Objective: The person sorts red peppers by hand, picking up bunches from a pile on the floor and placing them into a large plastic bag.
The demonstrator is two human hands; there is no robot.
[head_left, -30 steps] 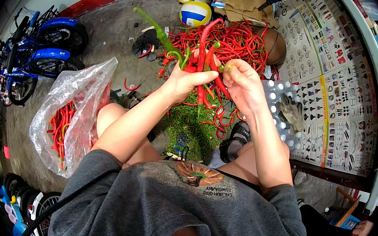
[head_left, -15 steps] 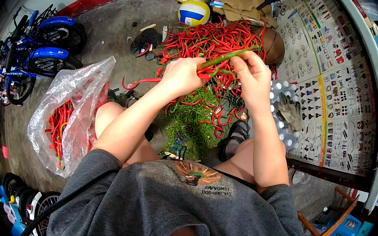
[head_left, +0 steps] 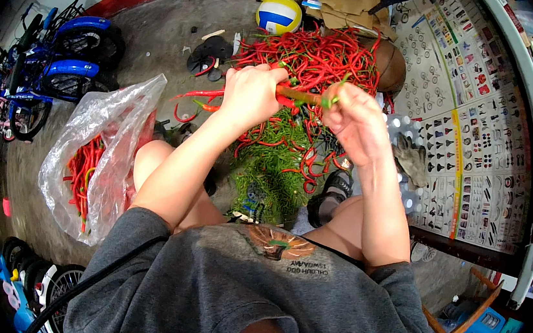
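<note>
My left hand (head_left: 250, 96) is closed around several red chili peppers (head_left: 197, 94), whose tips poke out on its left side. A brownish-red chili pepper (head_left: 298, 96) stretches from that fist toward my right hand (head_left: 355, 114). The right fingers are pinched at its green stem end. Beyond both hands a big heap of red chili peppers (head_left: 314, 51) covers the floor. Below them, between my feet, lies a pile of green stems (head_left: 269, 173) with some red peppers along its edge. To my left stands a clear plastic bag (head_left: 59, 164) with red peppers in it.
A volleyball (head_left: 279, 17), a brown ball (head_left: 390, 67) and flattened cardboard (head_left: 348, 6) border the heap. Capped bottles (head_left: 411, 198) and a grey glove (head_left: 411, 161) lie by my right leg, beside a printed poster sheet (head_left: 476, 149). Blue bicycles (head_left: 71, 74) stand far left.
The green pepper or stem that slanted up between my hands is gone from view; a brownish-red pepper now lies level there. My right hand has lowered and turned, its fingers curled in.
</note>
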